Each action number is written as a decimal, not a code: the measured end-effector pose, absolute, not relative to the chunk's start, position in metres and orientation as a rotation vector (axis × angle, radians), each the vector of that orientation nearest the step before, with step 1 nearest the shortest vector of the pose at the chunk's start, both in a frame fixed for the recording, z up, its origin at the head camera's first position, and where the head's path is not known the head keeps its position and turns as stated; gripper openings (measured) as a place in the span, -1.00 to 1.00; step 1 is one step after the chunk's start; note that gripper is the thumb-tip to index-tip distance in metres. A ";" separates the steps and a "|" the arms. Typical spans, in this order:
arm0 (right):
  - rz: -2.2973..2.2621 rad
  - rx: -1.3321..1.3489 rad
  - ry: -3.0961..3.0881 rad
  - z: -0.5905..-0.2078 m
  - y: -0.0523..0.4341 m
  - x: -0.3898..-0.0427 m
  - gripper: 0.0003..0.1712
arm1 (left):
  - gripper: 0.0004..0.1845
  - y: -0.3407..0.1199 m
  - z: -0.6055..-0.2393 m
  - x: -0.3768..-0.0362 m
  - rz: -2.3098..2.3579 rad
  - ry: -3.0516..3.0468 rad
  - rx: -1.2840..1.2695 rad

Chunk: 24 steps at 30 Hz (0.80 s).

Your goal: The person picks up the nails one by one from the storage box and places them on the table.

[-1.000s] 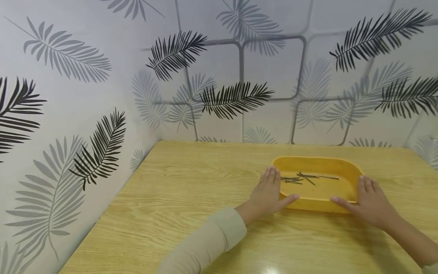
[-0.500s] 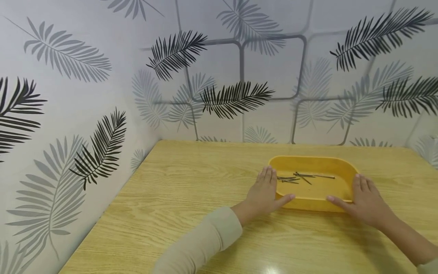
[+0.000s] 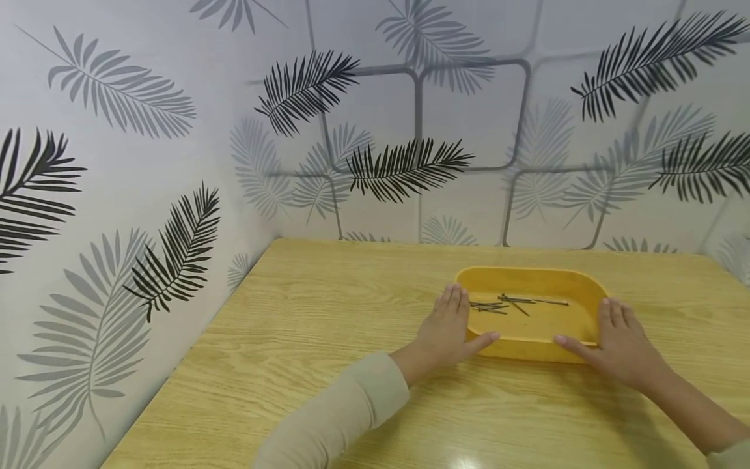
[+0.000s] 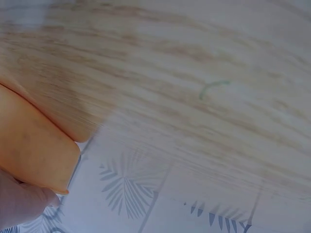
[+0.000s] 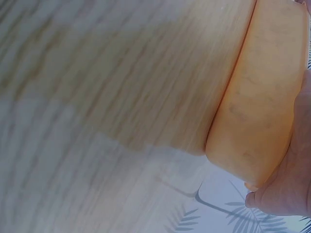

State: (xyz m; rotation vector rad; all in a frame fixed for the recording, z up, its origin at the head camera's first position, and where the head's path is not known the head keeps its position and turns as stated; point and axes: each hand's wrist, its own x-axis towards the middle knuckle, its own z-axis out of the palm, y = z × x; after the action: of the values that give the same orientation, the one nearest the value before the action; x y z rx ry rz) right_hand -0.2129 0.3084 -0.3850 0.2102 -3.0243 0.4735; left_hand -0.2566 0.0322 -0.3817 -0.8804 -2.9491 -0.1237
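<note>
A yellow plastic tray [image 3: 527,350] with rounded corners sits on the wooden table [image 3: 328,312]. Several thin dark nails [image 3: 521,301] lie loose on its floor, mostly left of the middle. My left hand [image 3: 442,331] presses against the tray's left end, fingers straight, its thumb along the front rim. At the opposite end my right hand [image 3: 628,345] lies the same way, thumb pointing inward along the front. Both wrist views show the tray's outer wall [image 4: 36,136], with part of the right hand [image 5: 291,179] at the rim in the right one.
A wall with a feather pattern [image 3: 404,172] rises behind the table, and another wall [image 3: 117,195] borders its left side. The bare wooden surface [image 3: 281,365] stretches left of the tray and in front of it.
The tray has slid a little to the left across the table, with both hands moving along at its ends. The nails have travelled with it.
</note>
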 end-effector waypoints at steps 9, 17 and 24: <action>0.475 0.228 -3.028 -0.385 0.304 -0.214 0.24 | -0.02 0.027 -0.381 -0.258 -0.091 -2.947 -0.889; 0.506 0.245 -3.024 -0.384 0.298 -0.215 0.24 | -0.02 0.021 -0.379 -0.258 -0.084 -2.949 -0.881; 0.500 0.266 -3.002 -0.384 0.292 -0.216 0.23 | -0.02 0.015 -0.381 -0.260 -0.084 -2.957 -0.871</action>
State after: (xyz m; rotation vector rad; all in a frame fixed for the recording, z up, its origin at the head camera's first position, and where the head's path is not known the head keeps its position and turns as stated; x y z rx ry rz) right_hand -0.2165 0.2925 -0.3843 0.2665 -3.0023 0.5003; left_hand -0.2597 0.0152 -0.3811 -0.8714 -2.9568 -0.0838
